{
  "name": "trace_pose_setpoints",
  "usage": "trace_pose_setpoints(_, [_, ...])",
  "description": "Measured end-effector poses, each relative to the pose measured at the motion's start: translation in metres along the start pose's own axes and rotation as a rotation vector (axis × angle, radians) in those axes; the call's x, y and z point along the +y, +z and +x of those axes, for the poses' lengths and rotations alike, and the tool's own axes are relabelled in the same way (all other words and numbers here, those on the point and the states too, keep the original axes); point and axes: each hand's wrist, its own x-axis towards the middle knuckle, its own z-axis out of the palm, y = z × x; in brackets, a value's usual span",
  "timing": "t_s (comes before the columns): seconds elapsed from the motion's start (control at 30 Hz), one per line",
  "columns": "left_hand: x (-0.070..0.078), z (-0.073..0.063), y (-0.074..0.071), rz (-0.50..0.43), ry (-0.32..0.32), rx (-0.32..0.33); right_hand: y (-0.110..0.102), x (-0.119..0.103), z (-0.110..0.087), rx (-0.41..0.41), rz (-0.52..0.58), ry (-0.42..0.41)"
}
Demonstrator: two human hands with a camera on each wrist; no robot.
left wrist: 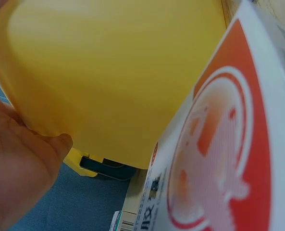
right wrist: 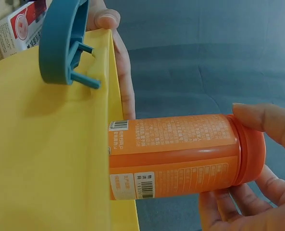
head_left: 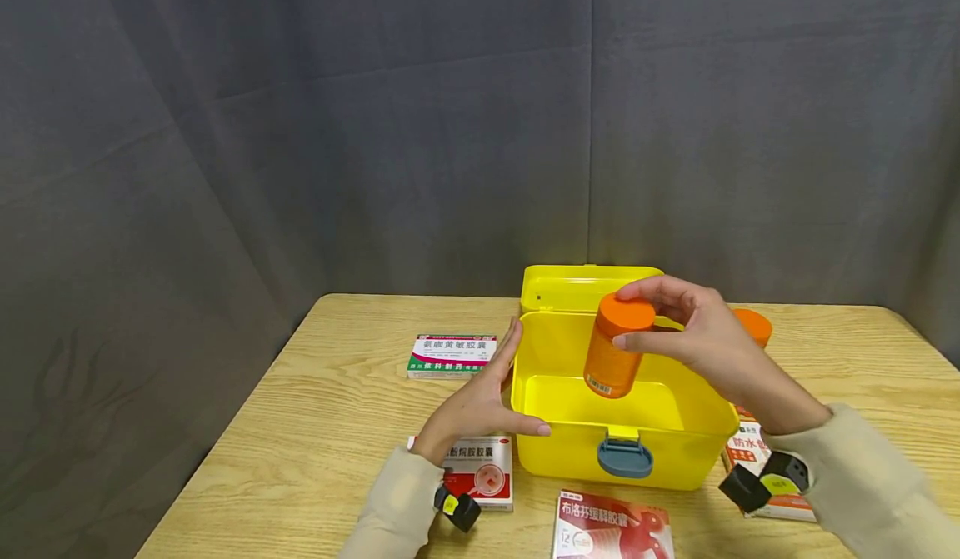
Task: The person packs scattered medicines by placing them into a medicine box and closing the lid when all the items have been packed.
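**Soft light, murky left cam**

Head view's evenly lit, though the curtain (head_left: 450, 126) sits dark. Left wrist looks dimmer, the close-up carton (left wrist: 224, 139) kinda soft. Right wrist's brighter: print on the bottle (right wrist: 180, 158) mostly reads, faint shadow by the latch (right wrist: 55, 50).

"布洛芬缓释胶囊", "12" on red box (head_left: 613, 527), "氨咖黄敏胶囊" on green-white box (head_left: 452, 356)

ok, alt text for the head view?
A person's right hand holds an orange bottle by its cap at the opening of a yellow box, left hand against the box's side. Printed cartons lie around it on a wooden table.
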Motion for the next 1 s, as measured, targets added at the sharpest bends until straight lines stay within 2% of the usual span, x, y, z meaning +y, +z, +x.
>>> trace_pose_setpoints(0.23, [0.003, 0.000, 0.000, 0.032, -0.025, 0.013, 0.007, -0.008, 0.007, -0.037, -0.020, 0.010])
trace_pose_setpoints(0.47, [0.001, -0.001, 0.001, 0.050, -0.026, 0.024, 0.011, -0.009, 0.016, -0.079, -0.075, -0.035])
trace_pose_setpoints(0.7, [0.000, 0.000, 0.001, 0.042, -0.012, 0.021, 0.011, -0.007, 0.027, -0.155, -0.077, -0.091])
trace_pose_setpoints(1.0, [0.001, 0.001, 0.001, 0.044, -0.033, 0.012, 0.010, -0.005, 0.041, -0.222, -0.078, -0.103])
